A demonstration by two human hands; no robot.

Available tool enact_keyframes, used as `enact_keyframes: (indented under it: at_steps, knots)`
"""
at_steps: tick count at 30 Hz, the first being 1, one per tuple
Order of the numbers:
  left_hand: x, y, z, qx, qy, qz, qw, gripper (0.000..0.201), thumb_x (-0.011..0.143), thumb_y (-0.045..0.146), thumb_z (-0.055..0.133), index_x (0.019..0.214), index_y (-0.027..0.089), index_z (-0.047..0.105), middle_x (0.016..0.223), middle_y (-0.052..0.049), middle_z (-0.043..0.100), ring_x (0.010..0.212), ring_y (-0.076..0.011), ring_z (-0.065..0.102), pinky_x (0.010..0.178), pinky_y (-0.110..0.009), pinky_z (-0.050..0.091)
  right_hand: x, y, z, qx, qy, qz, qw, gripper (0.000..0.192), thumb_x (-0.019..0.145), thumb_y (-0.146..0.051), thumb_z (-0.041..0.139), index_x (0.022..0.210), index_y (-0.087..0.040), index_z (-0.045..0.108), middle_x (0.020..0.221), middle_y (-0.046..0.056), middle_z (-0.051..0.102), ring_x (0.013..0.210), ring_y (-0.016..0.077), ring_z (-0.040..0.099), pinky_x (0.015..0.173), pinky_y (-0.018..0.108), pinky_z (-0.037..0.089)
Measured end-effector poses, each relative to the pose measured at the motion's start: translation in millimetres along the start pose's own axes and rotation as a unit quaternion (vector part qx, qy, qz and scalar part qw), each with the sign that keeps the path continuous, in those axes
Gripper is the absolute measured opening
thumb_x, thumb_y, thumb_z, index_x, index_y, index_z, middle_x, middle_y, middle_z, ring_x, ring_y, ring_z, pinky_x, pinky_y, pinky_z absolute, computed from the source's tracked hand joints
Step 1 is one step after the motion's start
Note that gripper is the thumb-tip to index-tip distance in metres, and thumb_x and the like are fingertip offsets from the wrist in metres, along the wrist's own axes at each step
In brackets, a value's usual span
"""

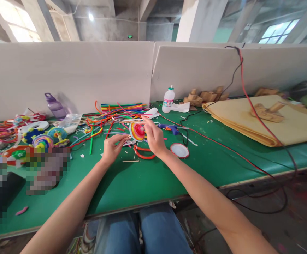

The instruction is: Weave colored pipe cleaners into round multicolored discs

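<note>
A round coil of fuzzy rainbow-coloured stems (137,132), pink in the middle with yellow and pale blue outer rings, is held up above the table between my two hands. My left hand (112,148) pinches its left edge between thumb and fingers. At its right side, my right hand (154,135) grips the coil, with the fingers pointing up and partly hiding the rim. A thin pale stick (135,155) shows below the coil. Loose red-orange stems (145,155) lie underneath. Just right of my right hand rests a blue glue gun (169,129).
Bundled coloured stems (124,108) lie behind my hands. Finished coiled pieces (43,141) and a purple bottle (55,106) are at left. A white bottle (168,100), round lid (179,150), red cable (222,149) and yellowish sheets (238,121) with a wooden block (270,112) stand right.
</note>
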State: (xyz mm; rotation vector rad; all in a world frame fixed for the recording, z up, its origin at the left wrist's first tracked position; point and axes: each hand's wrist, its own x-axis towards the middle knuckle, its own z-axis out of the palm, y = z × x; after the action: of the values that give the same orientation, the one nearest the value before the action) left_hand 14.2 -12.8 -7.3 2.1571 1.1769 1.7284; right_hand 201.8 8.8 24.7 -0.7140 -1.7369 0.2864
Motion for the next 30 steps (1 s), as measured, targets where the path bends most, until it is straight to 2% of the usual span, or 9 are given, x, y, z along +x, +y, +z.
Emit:
enact_keyframes:
  at_steps: [3,6,12,16,24,30]
  knots:
    - [0.6,1.4,-0.3,-0.004,0.026,-0.004,1.0,0.015,0.081,0.032,0.067,0.085,0.021,0.075,0.083,-0.004,0.076,0.074,-0.0172,0.071,0.07,-0.027,0.055,3.5,4.0,-3.5,0.03,0.041,0.035,0.998,0.039,0.1,-0.039,0.03,0.121,-0.025,0.059,0.1,0.006,0.07,0.09,0.0193,0.066,0.085,0.04,0.053]
    - [1.0,2.7,-0.8,-0.013,0.037,-0.01,0.999,0.014,0.08,0.031,0.068,0.084,0.02,0.075,0.082,-0.004,0.076,0.073,-0.0168,0.07,0.069,-0.026,0.055,4.8,3.1,-5.6,0.033,0.05,0.034,0.998,0.037,0.099,-0.039,0.033,0.112,-0.022,0.063,0.097,0.007,0.07,0.083,0.0185,0.065,0.078,0.037,0.054]
    - [1.6,4.3,-1.4,-0.019,0.037,-0.022,0.999,0.016,0.08,0.033,0.067,0.083,0.02,0.075,0.08,-0.004,0.075,0.072,-0.0168,0.07,0.069,-0.027,0.055,3.2,-8.9,-8.1,-0.003,0.013,-0.071,0.997,0.022,0.094,-0.03,0.047,0.097,-0.021,0.066,0.101,0.007,0.07,0.096,0.0196,0.064,0.081,0.036,0.054]
    - [1.8,3.7,-1.1,-0.015,0.041,-0.019,0.999,0.017,0.08,0.034,0.066,0.082,0.02,0.075,0.08,-0.004,0.075,0.072,-0.0169,0.07,0.07,-0.028,0.055,3.2,-13.6,-9.8,-0.007,0.001,-0.108,0.994,0.016,0.091,-0.026,0.052,0.096,-0.02,0.066,0.099,0.008,0.069,0.096,0.0201,0.064,0.083,0.038,0.054]
    - [1.7,2.1,-2.4,0.012,0.048,-0.001,0.999,0.015,0.081,0.032,0.066,0.084,0.02,0.074,0.079,-0.004,0.075,0.07,-0.0153,0.068,0.068,-0.026,0.054,3.0,-12.7,-9.4,-0.012,-0.008,-0.131,0.991,0.019,0.089,-0.025,0.055,0.103,-0.022,0.067,0.102,0.007,0.068,0.099,0.0201,0.064,0.086,0.041,0.054]
    - [2.6,0.5,-1.3,0.039,0.069,0.012,0.997,0.011,0.081,0.028,0.066,0.083,0.02,0.074,0.079,-0.003,0.075,0.071,-0.0149,0.069,0.07,-0.025,0.054,2.7,-10.6,-8.2,0.0,-0.018,-0.124,0.992,0.023,0.089,-0.025,0.056,0.109,-0.025,0.067,0.109,0.007,0.068,0.103,0.0194,0.064,0.089,0.041,0.055]
